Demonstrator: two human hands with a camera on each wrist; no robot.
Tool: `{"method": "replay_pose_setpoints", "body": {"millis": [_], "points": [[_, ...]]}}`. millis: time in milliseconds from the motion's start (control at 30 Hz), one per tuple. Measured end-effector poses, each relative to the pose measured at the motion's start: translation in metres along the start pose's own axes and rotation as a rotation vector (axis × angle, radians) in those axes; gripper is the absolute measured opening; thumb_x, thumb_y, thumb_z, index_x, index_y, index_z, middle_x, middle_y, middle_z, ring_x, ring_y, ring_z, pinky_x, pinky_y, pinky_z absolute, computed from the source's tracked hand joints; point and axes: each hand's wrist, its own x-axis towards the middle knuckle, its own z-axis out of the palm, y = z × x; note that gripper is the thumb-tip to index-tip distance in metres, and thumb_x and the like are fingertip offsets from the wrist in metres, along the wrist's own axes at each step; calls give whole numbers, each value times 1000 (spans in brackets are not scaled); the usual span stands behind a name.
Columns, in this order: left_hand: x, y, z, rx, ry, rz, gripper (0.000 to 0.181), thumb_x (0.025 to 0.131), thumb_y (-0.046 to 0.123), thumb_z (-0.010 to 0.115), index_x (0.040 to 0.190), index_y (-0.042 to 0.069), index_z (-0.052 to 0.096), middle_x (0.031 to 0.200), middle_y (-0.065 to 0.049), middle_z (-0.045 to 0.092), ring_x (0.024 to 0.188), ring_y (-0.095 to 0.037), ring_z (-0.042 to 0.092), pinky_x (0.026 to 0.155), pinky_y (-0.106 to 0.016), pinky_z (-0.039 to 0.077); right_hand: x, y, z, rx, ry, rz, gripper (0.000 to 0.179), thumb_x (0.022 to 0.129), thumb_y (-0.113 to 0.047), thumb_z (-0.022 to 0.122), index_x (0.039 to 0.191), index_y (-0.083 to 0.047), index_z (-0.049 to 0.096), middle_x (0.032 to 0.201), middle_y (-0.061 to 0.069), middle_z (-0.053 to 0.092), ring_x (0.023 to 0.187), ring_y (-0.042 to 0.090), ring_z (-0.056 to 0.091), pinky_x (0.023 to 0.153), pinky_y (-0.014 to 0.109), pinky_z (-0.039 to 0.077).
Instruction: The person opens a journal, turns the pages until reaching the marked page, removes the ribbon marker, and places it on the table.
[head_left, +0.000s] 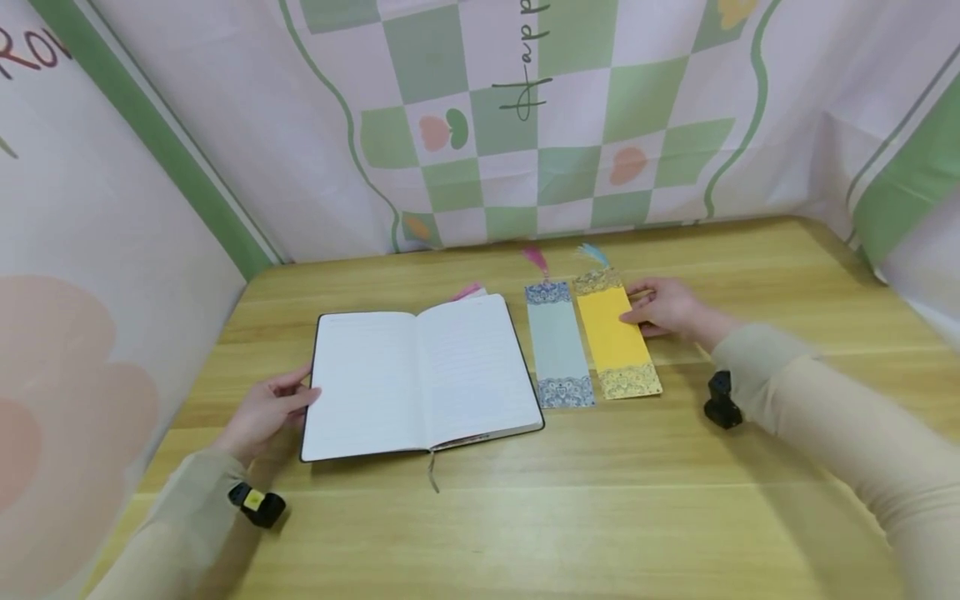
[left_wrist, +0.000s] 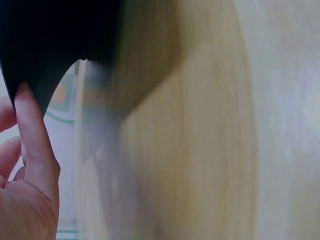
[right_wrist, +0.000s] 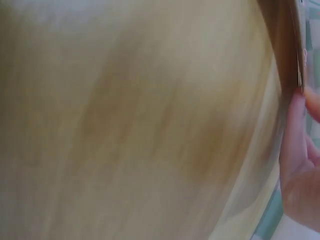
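An open notebook (head_left: 367, 383) with lined white pages and a dark cover lies at the centre left. My left hand (head_left: 268, 410) pinches its left edge, thumb on the page; in the left wrist view the fingers (left_wrist: 35, 145) lie against the dark cover (left_wrist: 45, 45). On the right, my right hand (head_left: 667, 310) pinches the right edge of a yellow bookmark (head_left: 611, 329) with a patterned band at each end and a blue tassel. Beside it lies a pale grey-green bookmark (head_left: 557, 342) with blue patterned ends and a pink tassel.
A pink-and-white piece (head_left: 470, 292) shows behind the notebook's top edge. The notebook's ribbon (head_left: 433, 473) trails onto the wooden table (head_left: 525, 525). A green-and-white checked cloth (head_left: 498, 108) hangs along the table's back edge.
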Motion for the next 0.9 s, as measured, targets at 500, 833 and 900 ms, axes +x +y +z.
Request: {"method": "replay_pose_setpoints", "body": {"millis": [500, 833, 900], "points": [[0, -1, 0, -12, 5, 4, 62, 95, 21, 58, 147, 8, 28, 94, 4, 52, 77, -3, 49, 66, -18, 48, -3, -6, 9, -219, 83, -52, 57, 84, -10, 68, 126, 16, 40, 93, 21, 58, 63, 15, 60, 60, 30, 56], [2, -3, 0, -40, -11, 12, 61, 95, 19, 57, 147, 7, 27, 92, 6, 52, 75, -2, 49, 67, -18, 48, -1, -12, 10, -350, 145, -158, 51, 87, -20, 65, 122, 12, 48, 91, 22, 63, 65, 19, 60, 59, 28, 48], [2, -5, -1, -51, -18, 15, 62, 96, 19, 57, 148, 7, 26, 92, 7, 52, 75, -2, 49, 68, -19, 49, 1, -17, 16, -375, 160, -192, 49, 87, -20, 66, 121, 11, 50, 96, 23, 62, 70, 21, 60, 61, 28, 48]]}}
